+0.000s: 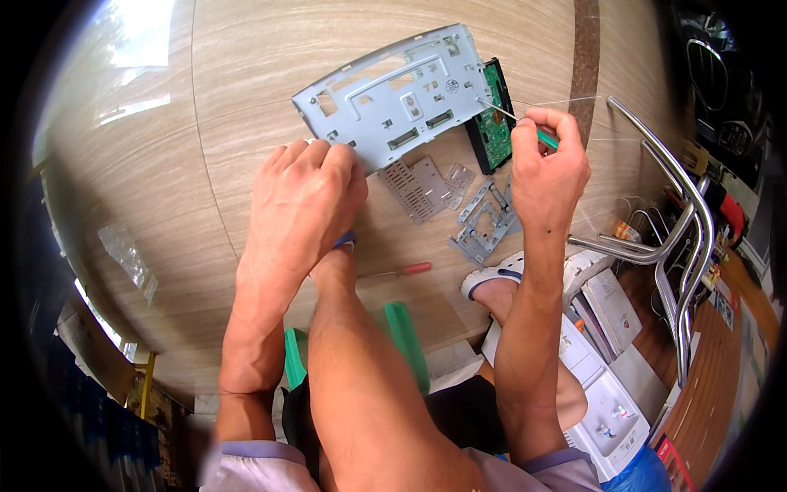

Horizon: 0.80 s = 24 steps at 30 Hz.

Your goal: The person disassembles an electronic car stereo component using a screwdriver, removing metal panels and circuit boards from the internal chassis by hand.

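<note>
My left hand is closed on the lower left corner of a grey sheet-metal chassis plate, which is tilted and full of slots and cutouts. In my right hand is a screwdriver with a green handle, pinched between the fingers. Its thin shaft reaches to the right end of the plate, where the tip meets the metal; whether it sits in a screw is too small to tell. Partly behind that end is a green circuit board in a black frame.
A perforated metal plate and a metal bracket lie on the tiled floor. Near my feet is a red-handled screwdriver. A chrome tube frame stands at right, beside a white plastic tray. A clear plastic bag lies left.
</note>
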Each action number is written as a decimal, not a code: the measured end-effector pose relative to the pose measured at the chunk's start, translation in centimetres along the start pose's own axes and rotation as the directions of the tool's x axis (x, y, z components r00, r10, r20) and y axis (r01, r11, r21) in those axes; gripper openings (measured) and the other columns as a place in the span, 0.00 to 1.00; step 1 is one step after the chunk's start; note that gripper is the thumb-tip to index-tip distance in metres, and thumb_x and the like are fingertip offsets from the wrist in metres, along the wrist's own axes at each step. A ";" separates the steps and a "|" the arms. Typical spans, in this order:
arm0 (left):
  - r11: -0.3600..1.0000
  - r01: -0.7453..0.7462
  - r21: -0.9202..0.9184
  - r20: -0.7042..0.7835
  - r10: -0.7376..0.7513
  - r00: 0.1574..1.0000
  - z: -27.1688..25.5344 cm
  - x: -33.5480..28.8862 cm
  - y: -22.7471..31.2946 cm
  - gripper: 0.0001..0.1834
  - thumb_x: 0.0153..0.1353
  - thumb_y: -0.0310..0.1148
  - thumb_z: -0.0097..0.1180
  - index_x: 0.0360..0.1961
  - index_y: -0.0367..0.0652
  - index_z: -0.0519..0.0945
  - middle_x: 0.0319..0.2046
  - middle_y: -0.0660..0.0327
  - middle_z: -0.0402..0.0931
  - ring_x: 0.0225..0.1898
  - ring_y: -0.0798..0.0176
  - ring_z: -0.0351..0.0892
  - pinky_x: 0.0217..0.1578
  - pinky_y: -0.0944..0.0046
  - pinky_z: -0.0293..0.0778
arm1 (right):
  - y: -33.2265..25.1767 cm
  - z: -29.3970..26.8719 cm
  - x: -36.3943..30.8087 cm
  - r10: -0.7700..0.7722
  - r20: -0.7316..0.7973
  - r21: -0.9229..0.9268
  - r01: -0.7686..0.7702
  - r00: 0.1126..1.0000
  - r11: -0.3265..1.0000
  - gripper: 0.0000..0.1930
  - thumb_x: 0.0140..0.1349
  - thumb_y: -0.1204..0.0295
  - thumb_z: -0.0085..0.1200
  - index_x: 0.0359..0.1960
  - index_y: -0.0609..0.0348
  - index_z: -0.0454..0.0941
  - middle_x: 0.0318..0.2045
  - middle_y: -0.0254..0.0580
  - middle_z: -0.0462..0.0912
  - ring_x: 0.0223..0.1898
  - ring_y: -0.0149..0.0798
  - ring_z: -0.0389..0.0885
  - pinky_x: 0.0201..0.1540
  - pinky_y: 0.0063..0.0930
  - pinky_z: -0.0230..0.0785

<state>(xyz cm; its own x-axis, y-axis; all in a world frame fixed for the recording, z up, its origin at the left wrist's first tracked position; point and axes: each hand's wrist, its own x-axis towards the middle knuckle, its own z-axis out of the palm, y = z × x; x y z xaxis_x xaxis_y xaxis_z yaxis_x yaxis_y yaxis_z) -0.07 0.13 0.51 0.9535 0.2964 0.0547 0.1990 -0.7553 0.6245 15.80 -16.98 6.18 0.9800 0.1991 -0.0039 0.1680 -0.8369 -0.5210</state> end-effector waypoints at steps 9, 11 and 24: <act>1.000 -0.009 0.001 0.008 0.009 1.000 -0.1 -0.1 0.0 0.09 0.51 0.24 0.61 0.20 0.42 0.72 0.20 0.58 0.74 0.26 0.54 0.76 0.31 0.56 0.72 | -1.0 -0.4 0.8 -0.038 0.090 -0.081 0.045 0.995 0.996 0.10 0.64 0.70 0.57 0.42 0.64 0.80 0.28 0.47 0.85 0.30 0.40 0.84 0.37 0.33 0.75; 1.000 0.003 0.002 0.015 -0.003 1.000 -0.2 -0.2 -0.1 0.09 0.51 0.24 0.61 0.20 0.42 0.72 0.20 0.58 0.74 0.26 0.54 0.76 0.31 0.56 0.72 | -1.9 -0.7 1.6 -0.081 0.123 -0.105 0.094 0.989 0.990 0.11 0.66 0.68 0.55 0.42 0.65 0.79 0.26 0.53 0.85 0.29 0.48 0.85 0.35 0.39 0.75; 1.000 -0.008 0.004 0.025 0.008 1.000 -0.2 -0.3 -0.1 0.09 0.51 0.24 0.62 0.21 0.42 0.73 0.21 0.59 0.73 0.26 0.54 0.74 0.31 0.56 0.74 | -1.8 -0.9 2.8 -0.234 0.268 -0.141 0.278 0.935 0.950 0.09 0.68 0.69 0.51 0.42 0.62 0.77 0.23 0.56 0.82 0.29 0.58 0.83 0.35 0.48 0.72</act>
<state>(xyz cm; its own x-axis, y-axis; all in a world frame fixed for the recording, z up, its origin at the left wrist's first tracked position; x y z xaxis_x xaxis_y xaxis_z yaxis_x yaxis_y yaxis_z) -0.44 0.27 0.60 0.9605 0.2755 0.0396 0.1924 -0.7599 0.6209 18.38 -15.40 7.88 0.8479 0.5186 -0.1102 0.4474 -0.8114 -0.3761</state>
